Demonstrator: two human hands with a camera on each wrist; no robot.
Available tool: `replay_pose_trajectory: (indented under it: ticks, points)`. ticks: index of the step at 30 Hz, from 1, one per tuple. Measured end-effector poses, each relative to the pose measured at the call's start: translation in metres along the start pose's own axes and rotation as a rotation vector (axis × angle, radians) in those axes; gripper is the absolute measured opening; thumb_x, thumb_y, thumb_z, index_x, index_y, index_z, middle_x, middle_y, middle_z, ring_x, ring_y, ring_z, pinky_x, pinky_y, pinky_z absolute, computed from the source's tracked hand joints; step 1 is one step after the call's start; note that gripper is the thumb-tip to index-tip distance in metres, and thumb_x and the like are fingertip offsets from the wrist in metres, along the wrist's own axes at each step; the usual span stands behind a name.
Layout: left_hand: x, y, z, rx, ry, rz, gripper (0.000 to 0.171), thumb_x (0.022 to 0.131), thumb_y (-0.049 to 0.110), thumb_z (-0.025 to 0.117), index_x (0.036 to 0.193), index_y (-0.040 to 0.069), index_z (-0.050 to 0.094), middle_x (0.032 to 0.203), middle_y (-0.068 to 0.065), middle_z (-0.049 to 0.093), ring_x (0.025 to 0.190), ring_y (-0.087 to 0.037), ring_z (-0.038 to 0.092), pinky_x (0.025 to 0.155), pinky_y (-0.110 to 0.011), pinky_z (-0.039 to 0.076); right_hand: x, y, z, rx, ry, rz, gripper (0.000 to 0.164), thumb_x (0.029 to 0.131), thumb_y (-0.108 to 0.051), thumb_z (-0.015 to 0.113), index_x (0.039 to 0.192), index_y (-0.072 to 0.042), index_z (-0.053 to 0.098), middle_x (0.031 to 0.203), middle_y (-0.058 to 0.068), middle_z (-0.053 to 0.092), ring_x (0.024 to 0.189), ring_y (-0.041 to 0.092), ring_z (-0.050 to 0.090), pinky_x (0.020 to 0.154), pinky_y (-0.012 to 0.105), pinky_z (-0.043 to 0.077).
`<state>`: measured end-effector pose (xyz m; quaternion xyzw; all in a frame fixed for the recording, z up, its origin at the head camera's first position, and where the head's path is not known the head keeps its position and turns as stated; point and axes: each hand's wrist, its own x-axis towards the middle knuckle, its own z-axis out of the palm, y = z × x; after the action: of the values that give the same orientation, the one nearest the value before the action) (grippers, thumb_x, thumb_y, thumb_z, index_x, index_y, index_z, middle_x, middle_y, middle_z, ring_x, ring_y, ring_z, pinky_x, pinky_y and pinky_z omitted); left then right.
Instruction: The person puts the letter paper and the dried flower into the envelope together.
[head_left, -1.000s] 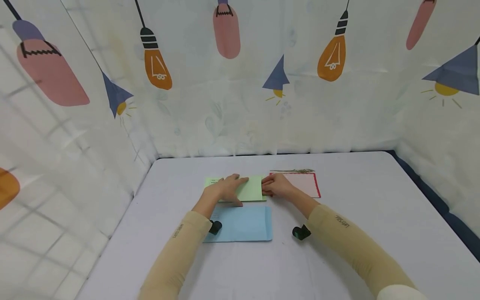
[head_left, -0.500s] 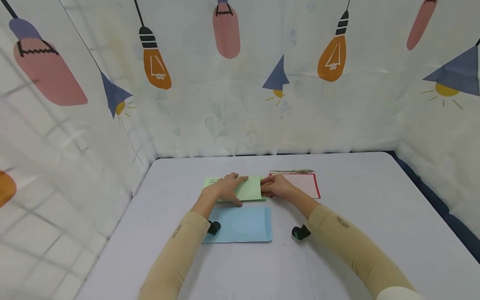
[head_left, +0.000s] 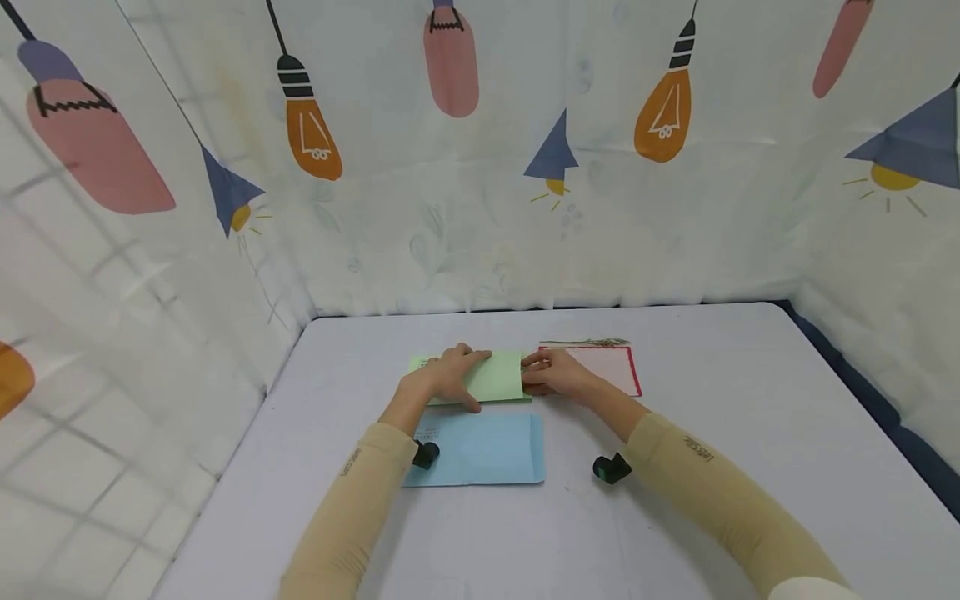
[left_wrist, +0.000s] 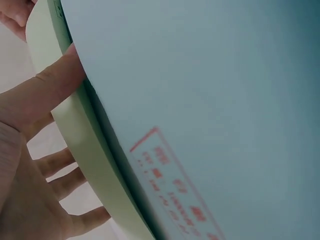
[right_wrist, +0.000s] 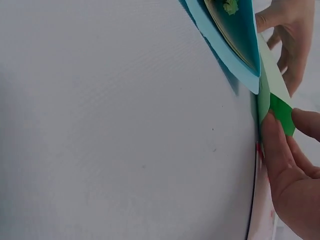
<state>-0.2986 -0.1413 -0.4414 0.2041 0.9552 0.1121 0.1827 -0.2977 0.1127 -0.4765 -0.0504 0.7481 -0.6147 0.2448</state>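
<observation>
A light green envelope (head_left: 497, 379) lies on the table beyond a blue envelope (head_left: 487, 450). My left hand (head_left: 450, 375) spreads across the green one, thumb at its near edge and fingers toward its far side. Part of its printed label is hidden beneath that hand. At the right end my right hand (head_left: 553, 375) holds the green envelope by its mouth. The right wrist view has thumb (right_wrist: 305, 122) and fingers on opposite sides of that mouth, whose darker green inside (right_wrist: 282, 112) shows. In the left wrist view the blue envelope bears red print (left_wrist: 175, 185).
To the right of the green envelope lies a pale card with a red border (head_left: 611, 371), partly under my right hand. A thin dried sprig (head_left: 600, 342) rests along its far edge. Patterned curtains (head_left: 480, 233) stand behind the white table (head_left: 675, 333).
My left hand has shifted slightly left over the green envelope. The right forearm has swung a little to the right, while the right fingers stay at the envelope's mouth.
</observation>
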Motion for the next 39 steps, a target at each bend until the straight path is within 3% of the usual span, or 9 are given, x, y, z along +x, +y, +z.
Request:
replay_pose_trajectory:
  ticks: [14,34,39]
  points:
    - [-0.006,-0.005,0.007,0.008,0.019,0.028,0.1,0.08,0.04,0.09,0.161,0.024,0.036,0.153,-0.012,0.039,0.136,-0.032,0.041,0.104,-0.058,0.04,-0.031,0.003,-0.024,-0.124,-0.013,-0.067,0.033,0.099,-0.014,0.07,0.126,0.004,0.063,0.116,0.016,0.067,0.1,0.027,0.071,0.09,0.038,0.057]
    - [-0.003,0.0,0.002,0.008,0.035,0.001,0.099,0.08,0.041,0.089,0.162,0.027,0.034,0.155,-0.01,0.037,0.136,-0.035,0.041,0.104,-0.059,0.04,-0.069,0.011,-0.106,-0.214,0.104,-0.065,0.044,0.105,-0.016,0.06,0.138,0.012,0.051,0.124,0.025,0.063,0.108,0.03,0.065,0.089,0.035,0.056]
    - [-0.004,0.0,0.002,0.01,0.036,0.003,0.099,0.08,0.041,0.09,0.161,0.026,0.035,0.154,-0.01,0.038,0.136,-0.034,0.041,0.105,-0.059,0.039,-0.074,0.015,-0.118,-0.289,0.193,-0.042,0.046,0.103,-0.016,0.062,0.139,0.011,0.051,0.119,0.024,0.063,0.094,0.024,0.063,0.079,0.034,0.055]
